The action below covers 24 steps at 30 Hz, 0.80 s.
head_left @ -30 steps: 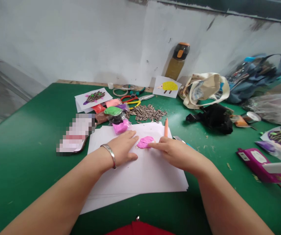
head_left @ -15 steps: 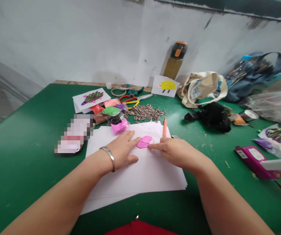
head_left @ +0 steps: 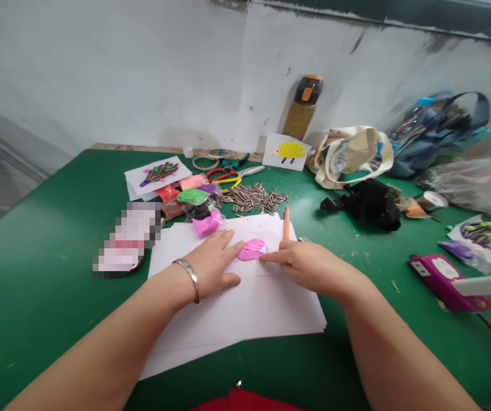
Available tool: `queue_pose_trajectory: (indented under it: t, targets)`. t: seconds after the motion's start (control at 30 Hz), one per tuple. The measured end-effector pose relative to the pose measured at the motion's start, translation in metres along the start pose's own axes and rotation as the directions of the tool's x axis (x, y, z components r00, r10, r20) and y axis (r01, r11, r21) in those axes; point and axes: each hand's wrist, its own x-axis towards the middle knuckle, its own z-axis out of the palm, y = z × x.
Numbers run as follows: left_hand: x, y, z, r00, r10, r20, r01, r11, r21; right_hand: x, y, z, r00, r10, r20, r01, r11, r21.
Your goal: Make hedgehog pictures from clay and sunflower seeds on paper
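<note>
A flat oval of pink modelling clay (head_left: 252, 249) lies on a stack of white paper (head_left: 249, 308), inside a faint drawn outline. My left hand (head_left: 215, 260) rests flat on the paper with fingers spread, its fingertips at the clay's left edge. From the other side my right hand (head_left: 301, 260) reaches in, index finger stretched out and pressing at the clay's lower right edge. The other right fingers curl under the palm, partly hidden. An orange pen (head_left: 286, 224) lies just beyond that hand, its lower end hidden behind the knuckles.
Behind the paper are bagged clays (head_left: 194, 196), a pile of sunflower seeds (head_left: 254, 198) and scissors (head_left: 232, 178). A phone-like item (head_left: 129, 237), blurred out, lies left. Rightward are a black cloth item (head_left: 369, 204), a cream bag (head_left: 348, 160) and a magenta device (head_left: 446, 282).
The right index finger has shifted slightly along the clay's lower right edge, and the clay reaches a little further right. The left hand stays in place. The view has shifted slightly.
</note>
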Motion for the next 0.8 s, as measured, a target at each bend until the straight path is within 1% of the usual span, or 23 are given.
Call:
queue_pose_trajectory:
  t: [0.1,0.17,0.33,0.53,0.7,0.8]
  targets:
    - [0.0011,-0.0013,0.002,1.0,0.014,-0.023,-0.014,1.0,0.006,0.0011,0.0036,0.0001,0.999,0.038,0.019,-0.038,0.999,0.002]
    - [0.0015,-0.0015,0.0021,1.0,0.016,-0.026,-0.016,1.0,-0.006,0.0018,0.0064,0.0004,0.999,0.039,0.006,-0.039,0.999,0.024]
    - [0.0004,0.001,-0.002,1.0,-0.005,0.021,0.005,1.0,-0.006,0.0035,0.0089,0.0019,0.996,-0.047,-0.074,0.056,0.991,0.124]
    - [-0.0004,0.0016,-0.0037,1.0,0.002,0.017,-0.001,0.999,-0.039,0.0025,0.0041,0.0007,0.98,-0.069,-0.186,0.103,0.979,0.178]
    - [-0.0002,0.0006,-0.0023,1.0,0.005,-0.004,-0.005,0.998,-0.06,0.0022,0.0046,-0.0007,0.976,-0.038,-0.215,0.085,0.972,0.217]
    - [-0.0006,0.0009,-0.0032,1.0,0.003,0.017,-0.002,0.999,-0.04,0.0018,0.0064,-0.0015,0.96,0.014,-0.28,0.052,0.973,0.227]
